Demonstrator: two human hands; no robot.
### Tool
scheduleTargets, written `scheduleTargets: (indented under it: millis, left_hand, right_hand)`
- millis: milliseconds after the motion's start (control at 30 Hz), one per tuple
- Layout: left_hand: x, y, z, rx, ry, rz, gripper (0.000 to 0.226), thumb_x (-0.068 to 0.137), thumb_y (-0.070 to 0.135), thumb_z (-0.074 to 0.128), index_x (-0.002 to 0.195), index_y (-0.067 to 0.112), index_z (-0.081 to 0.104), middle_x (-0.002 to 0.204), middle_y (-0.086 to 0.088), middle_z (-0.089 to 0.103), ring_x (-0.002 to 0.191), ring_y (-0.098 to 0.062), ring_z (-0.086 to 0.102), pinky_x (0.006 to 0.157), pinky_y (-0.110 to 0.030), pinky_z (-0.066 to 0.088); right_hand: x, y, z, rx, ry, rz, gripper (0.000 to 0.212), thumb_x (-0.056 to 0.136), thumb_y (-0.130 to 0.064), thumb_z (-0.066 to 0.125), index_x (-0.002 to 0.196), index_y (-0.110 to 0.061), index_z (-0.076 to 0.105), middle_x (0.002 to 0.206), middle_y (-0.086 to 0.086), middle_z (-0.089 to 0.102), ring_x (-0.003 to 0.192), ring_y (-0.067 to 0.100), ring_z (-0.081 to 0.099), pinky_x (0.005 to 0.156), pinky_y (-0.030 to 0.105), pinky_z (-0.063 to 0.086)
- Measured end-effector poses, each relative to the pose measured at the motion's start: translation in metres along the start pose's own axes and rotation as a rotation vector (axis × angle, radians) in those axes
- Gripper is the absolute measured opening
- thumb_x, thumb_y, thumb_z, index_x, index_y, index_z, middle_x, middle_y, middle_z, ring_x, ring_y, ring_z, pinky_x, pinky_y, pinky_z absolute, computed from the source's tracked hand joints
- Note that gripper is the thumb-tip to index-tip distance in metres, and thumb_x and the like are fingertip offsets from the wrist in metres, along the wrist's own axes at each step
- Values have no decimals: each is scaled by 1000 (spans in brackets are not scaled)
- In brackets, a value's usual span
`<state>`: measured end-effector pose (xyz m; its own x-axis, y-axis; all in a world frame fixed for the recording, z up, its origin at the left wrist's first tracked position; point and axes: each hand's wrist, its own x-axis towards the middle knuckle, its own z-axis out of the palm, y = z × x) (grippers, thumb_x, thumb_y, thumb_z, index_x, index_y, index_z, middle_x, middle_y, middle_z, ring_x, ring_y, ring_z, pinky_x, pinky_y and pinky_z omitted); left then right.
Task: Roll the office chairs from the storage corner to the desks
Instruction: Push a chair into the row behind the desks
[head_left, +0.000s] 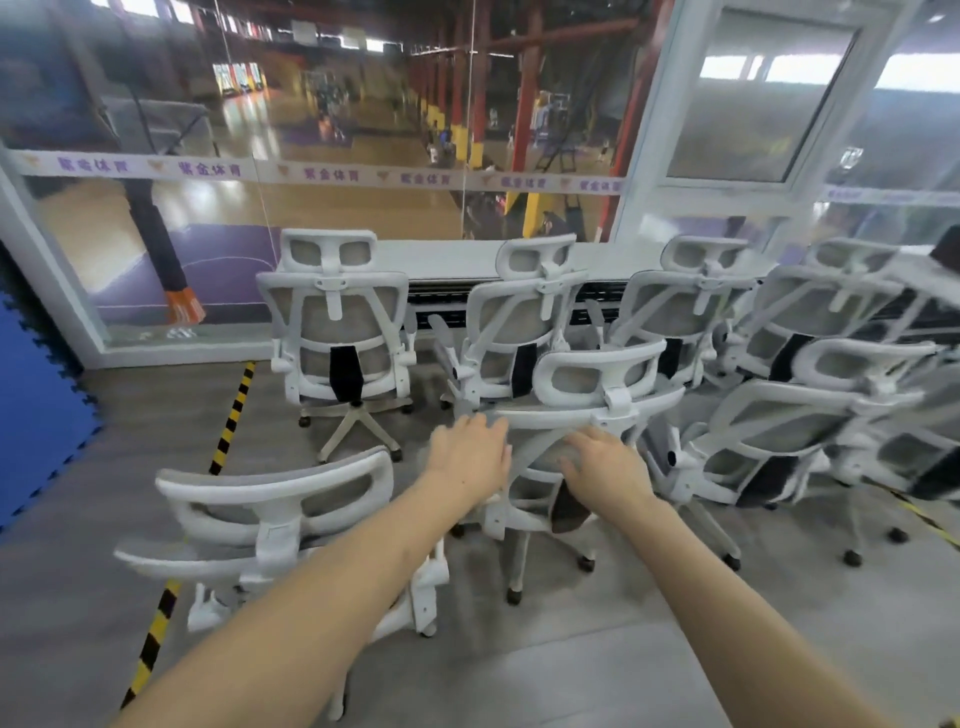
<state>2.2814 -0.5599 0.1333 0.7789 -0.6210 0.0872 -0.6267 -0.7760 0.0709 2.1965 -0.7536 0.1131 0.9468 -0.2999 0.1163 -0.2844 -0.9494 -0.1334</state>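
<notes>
Head view: white-framed, grey-mesh office chair under both hands.

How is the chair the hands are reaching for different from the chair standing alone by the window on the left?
The middle chair stands close, in the front row, with both the left hand and right hand on its back; the window chair stands further off, untouched. The middle chair has neighbours crowded on both sides; the window chair has open floor on its left. Both are white-framed with grey mesh, headrests and wheels.

Head-worn view, downward over chairs
</notes>
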Motion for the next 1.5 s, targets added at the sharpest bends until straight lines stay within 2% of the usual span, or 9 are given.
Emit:
scheduleTargets:
  millis: [333,467,567,700,800,933,1100,1267,1500]
  left_hand:
    - [147,62,3,50,8,-153,42,106,44,36,138,24,54,129,-4,61,117,-27,59,86,-44,47]
    - [212,63,6,54,27,-189,40,106,42,35,137,23,53,127,-4,60,109,-28,62,77,-42,43]
    - [271,56,14,63,35,-196,42,106,43,34,139,22,52,127,-6,61,110,-29,62,81,-43,48]
    - [351,48,21,48,48,-215,47,107,44,35,146,22,48,132,-7,60,118,-30,60,86,-45,50]
    - [407,43,28,61,13,-224,44,107,43,36,141,20,51,130,-8,61,117,-31,60,84,-44,47]
    - [483,32,40,73,-25,-231,41,108,45,36,138,20,50,129,-8,60,116,-30,60,88,-44,49]
    - [561,26,58,55,-55,-270,44,107,45,35,143,21,48,130,-7,58,117,-31,60,91,-45,48]
    - [632,17,82,-4,-100,-368,46,107,46,35,144,21,45,133,-8,56,120,-30,58,89,-45,49]
    - [695,-1,120,-108,-138,-527,42,105,43,38,140,20,46,136,-8,55,119,-32,56,92,-50,51]
  right_hand:
    - [119,126,-20,93,75,-117,37,103,-36,47,132,-21,64,138,-2,60,128,25,54,99,46,49]
    - [181,159,-19,114,142,-142,34,103,-31,51,130,-17,66,136,0,62,127,26,55,95,44,50]
    - [241,179,-16,132,187,-160,33,103,-31,52,128,-17,68,133,-2,64,125,27,57,92,43,52]
    - [324,206,-10,108,199,-163,26,101,-30,53,116,-17,69,121,-2,65,112,27,61,82,40,51]
    - [377,222,-4,82,155,-157,25,101,-33,53,115,-20,69,121,-4,64,111,25,60,82,39,50]
    - [445,242,6,74,138,-152,27,99,-32,53,115,-19,70,117,-4,64,113,25,59,85,41,53]
    - [525,263,30,84,32,-152,33,101,-34,52,125,-18,67,131,1,63,122,28,57,90,40,50]
    - [616,286,56,148,-29,-201,33,102,-31,51,127,-18,67,132,1,62,123,29,56,95,44,51]
    - [723,323,96,163,-145,-330,37,99,-29,51,133,-23,64,138,-1,58,126,28,53,98,41,48]
